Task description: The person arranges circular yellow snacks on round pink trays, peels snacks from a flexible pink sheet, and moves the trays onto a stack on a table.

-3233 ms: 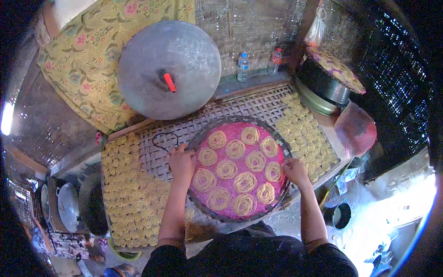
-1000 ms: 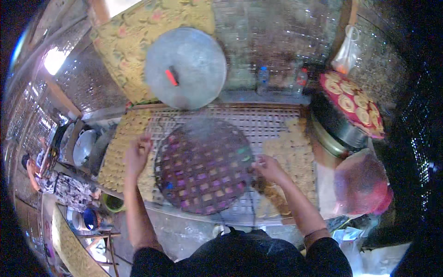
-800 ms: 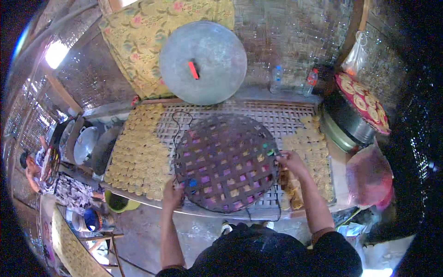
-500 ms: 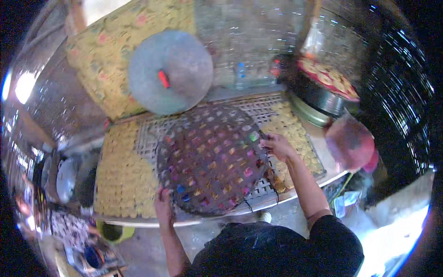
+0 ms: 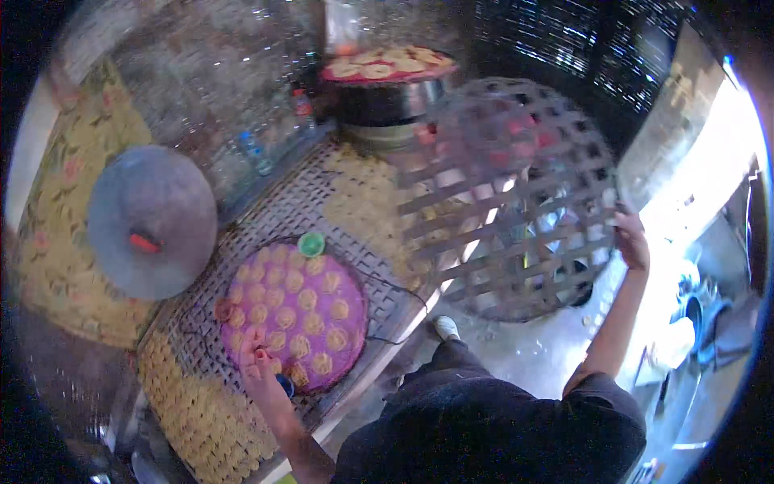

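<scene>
The right hand [image 5: 633,240] grasped the rim of one round, dark lattice of woven flat slats [image 5: 516,234], which had left the middle of the table since the earlier frame and was raised right of one round pink tray [image 5: 356,323] of pale, coiled noodle nests [image 5: 313,323]. The left hand [image 5: 258,367], its grip too blurred to tell, was at the tray's near-left edge; beyond the tray stood two plastic bottles [image 5: 256,157].

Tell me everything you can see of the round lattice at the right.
The round lattice is a broad openwork panel of dark grey-brown strips, perhaps bamboo or wood, that cross to leave squarish gaps. It is held up in the right half of the picture, the right hand gripping its right edge. Parts of the scene behind show through the gaps. Blur softens the strips, and the exact tilt is hard to tell.
</scene>
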The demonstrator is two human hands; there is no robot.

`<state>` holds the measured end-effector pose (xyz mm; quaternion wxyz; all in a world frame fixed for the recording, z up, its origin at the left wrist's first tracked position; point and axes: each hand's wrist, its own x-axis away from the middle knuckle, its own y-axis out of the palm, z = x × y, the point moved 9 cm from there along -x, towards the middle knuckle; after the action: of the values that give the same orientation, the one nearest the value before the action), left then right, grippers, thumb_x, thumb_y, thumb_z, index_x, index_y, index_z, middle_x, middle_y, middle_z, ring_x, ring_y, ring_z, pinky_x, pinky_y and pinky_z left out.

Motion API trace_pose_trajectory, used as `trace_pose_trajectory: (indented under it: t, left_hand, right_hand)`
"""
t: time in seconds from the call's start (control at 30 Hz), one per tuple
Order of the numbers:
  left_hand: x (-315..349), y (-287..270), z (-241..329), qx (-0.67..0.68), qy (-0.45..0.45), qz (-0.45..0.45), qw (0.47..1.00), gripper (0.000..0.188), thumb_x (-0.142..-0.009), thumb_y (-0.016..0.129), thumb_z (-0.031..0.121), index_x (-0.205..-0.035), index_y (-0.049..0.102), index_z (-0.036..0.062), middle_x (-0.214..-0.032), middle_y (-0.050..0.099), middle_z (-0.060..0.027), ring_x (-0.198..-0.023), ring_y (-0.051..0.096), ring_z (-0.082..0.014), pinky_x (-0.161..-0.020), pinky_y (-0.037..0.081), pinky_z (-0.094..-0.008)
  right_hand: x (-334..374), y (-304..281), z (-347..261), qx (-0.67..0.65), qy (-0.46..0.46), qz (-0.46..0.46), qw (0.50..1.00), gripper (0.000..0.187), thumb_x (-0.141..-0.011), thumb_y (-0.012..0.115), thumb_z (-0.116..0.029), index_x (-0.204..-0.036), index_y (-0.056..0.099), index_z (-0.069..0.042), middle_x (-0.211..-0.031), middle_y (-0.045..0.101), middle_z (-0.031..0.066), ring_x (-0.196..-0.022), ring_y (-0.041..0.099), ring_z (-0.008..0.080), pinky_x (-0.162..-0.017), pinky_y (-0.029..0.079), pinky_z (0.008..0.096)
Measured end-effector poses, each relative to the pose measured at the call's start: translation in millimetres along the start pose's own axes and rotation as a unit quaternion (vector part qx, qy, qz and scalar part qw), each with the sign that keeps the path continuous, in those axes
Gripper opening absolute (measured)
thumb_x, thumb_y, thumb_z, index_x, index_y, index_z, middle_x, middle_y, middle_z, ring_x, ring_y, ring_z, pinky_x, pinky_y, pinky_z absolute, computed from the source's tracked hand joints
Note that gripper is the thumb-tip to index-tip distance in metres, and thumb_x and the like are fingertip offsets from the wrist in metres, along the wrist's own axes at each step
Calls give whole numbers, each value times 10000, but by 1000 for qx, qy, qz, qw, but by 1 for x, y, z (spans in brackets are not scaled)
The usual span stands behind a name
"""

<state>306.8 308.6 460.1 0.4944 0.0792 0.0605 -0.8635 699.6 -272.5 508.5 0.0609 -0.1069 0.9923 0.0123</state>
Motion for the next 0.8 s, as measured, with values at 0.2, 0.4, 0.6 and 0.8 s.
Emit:
trace_pose_trajectory:
  t: [0.2,0.4,0.6,0.8]
  left_hand:
    - [0,99,-20,-12,39,-139,989,366,-900,577,167,-1209,521,-21,-1144,575,-90,-1013,531,-169,-912,394,-298]
    - [38,236,-16,-158,102,-310,932,266,-851,610,55,-1116,588,40,-976,587,-79,-795,551,-161,-706,457,-294]
    - [66,312,13,-174,136,-329,918,261,-856,600,62,-1115,591,29,-993,593,-103,-809,568,-193,-720,460,-293]
    - [93,338,10,-194,94,-300,929,261,-879,564,49,-1137,576,14,-1037,593,-90,-852,581,-156,-770,459,-282]
  right_hand:
    - [144,-221,19,118,64,233,963,378,-884,576,-199,-1216,501,-33,-1006,600,23,-742,546,99,-641,461,224]
    - [170,-265,210,25,155,299,941,199,-854,552,-60,-1045,603,-37,-862,607,37,-675,561,106,-597,462,239]
    - [85,-248,197,-83,123,223,963,259,-825,581,-37,-1079,570,11,-882,594,28,-730,569,100,-609,476,232]
    - [-61,-168,140,-175,89,169,966,243,-867,592,-66,-1102,558,-17,-916,606,22,-754,570,95,-555,449,234]
